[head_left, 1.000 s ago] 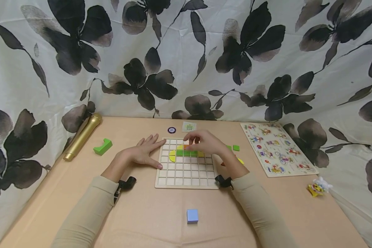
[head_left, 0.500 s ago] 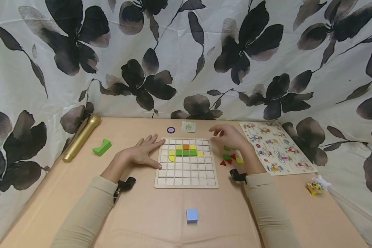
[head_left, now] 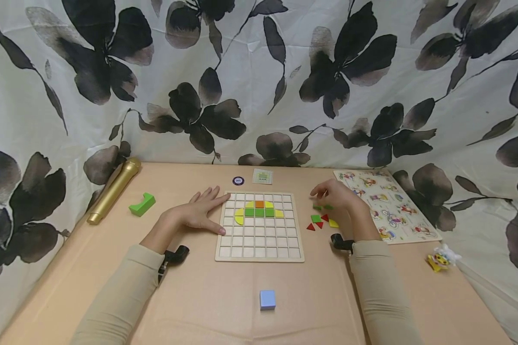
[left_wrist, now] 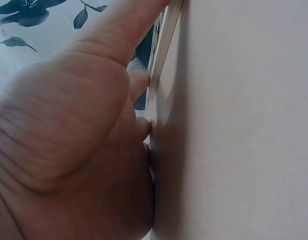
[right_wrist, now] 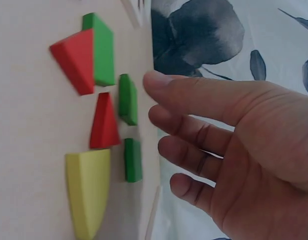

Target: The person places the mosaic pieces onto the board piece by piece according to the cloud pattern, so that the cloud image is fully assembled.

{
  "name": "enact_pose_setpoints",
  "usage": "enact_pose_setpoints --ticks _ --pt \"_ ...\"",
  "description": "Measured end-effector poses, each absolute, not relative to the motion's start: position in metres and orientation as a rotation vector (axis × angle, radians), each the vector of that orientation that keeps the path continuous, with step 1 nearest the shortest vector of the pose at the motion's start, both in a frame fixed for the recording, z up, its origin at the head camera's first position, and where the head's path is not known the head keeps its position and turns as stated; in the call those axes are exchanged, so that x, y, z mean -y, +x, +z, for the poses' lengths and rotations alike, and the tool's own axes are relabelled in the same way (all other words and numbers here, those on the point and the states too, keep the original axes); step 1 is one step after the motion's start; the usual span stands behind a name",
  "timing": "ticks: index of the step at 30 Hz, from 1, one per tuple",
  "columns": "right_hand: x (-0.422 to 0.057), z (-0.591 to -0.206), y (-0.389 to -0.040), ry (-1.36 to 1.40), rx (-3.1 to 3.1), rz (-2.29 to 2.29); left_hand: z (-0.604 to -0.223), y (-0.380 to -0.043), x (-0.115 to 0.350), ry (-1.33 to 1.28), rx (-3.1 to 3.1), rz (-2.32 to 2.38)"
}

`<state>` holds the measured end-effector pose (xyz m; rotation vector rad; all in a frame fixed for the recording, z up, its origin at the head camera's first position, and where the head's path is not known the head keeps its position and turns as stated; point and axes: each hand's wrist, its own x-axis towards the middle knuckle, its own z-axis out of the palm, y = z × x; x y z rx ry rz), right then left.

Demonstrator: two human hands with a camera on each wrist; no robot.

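Observation:
My left hand lies spread, with the thumb and fingertips at the left edge of a white gridded wooden board. In the left wrist view its thumb reaches the board's edge. Set in the grid are a row of green squares, an orange square and yellow rounded pieces. Right of the board, my right hand hovers with loosely bent fingers and holds nothing. Beside it in the right wrist view are red triangles, green pieces and a yellow curved piece.
A small pattern card and a dark round token lie behind the board. A picture board and a small yellow toy are on the right. Around the left stand a green arch block and gold tube; a blue cube sits in front.
My right hand has moved from over the orange square on the board out to the right, above the loose pieces. The left hand stays at the board's edge.

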<state>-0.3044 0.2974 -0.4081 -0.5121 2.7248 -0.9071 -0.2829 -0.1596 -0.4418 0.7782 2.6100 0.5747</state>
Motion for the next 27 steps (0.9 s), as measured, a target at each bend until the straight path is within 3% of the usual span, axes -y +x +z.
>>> enact_pose_setpoints --ticks 6,16,27 --pt "-0.294 -0.413 -0.302 -0.392 -2.648 -0.933 -0.442 -0.285 0.161 0.779 -2.612 0.578" --pt "-0.289 -0.413 -0.304 -0.470 -2.690 -0.933 -0.443 -0.286 0.161 0.789 -2.609 0.574" --pt "-0.255 -0.407 -0.307 -0.617 -2.756 -1.267 -0.443 -0.285 0.162 0.785 -2.606 0.582"
